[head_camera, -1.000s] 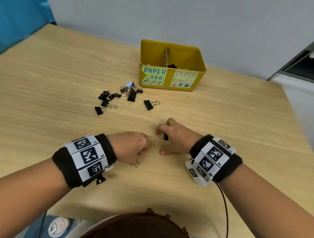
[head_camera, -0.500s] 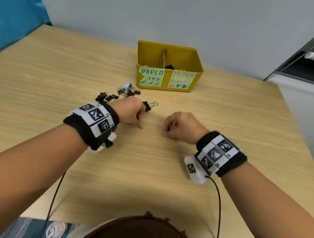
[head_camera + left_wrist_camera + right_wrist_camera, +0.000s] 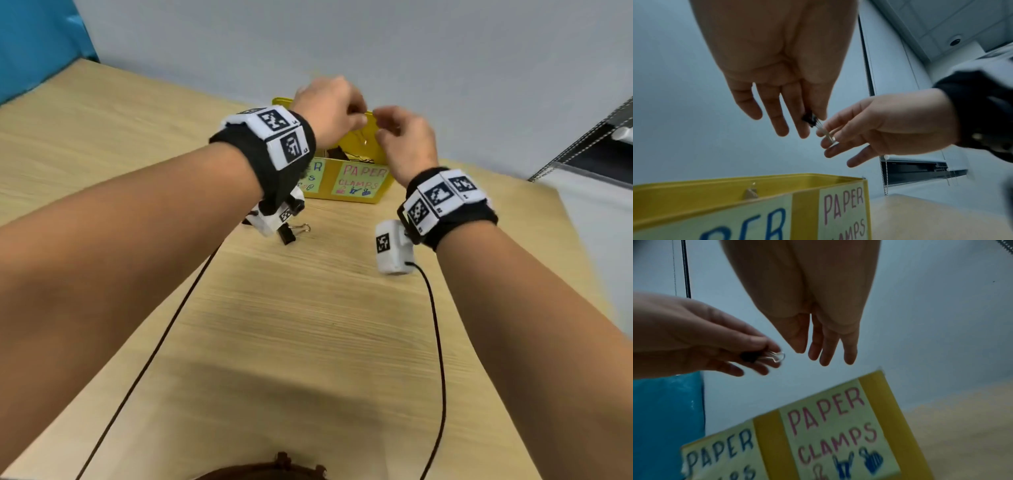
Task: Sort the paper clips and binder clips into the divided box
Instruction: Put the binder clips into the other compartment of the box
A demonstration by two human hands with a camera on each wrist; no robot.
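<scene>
**Both hands over the box, one clip pinched**

The yellow box stands on the bench, near the grey wall. Its front carries two paper labels: a pink-lettered one reading PAPER CLAMPS on the right half, and a blue-lettered one on the left half, partly hidden by the left wrist in the head view. A divider rises inside the box between the two halves.

The left hand hangs above the box. Its thumb and forefinger pinch a black binder clip by its body, with the wire handles pointing toward the right hand; the other fingers hang straight and loosely spread. The right hand is also above the box, just beside the left, over the PAPER CLAMPS half. Its fingers hang down relaxed, slightly apart, and hold nothing in the right wrist view. In the left wrist view the clip's handles overlap those fingertips; whether they touch cannot be told.

Dark clips lie inside the right compartment. Another black binder clip lies on the bench in front of the box, partly covered by the left wrist camera. Black cables trail from both wrists across the bench. A blue panel stands left of the box, and a shelf edge shows to its right.
</scene>
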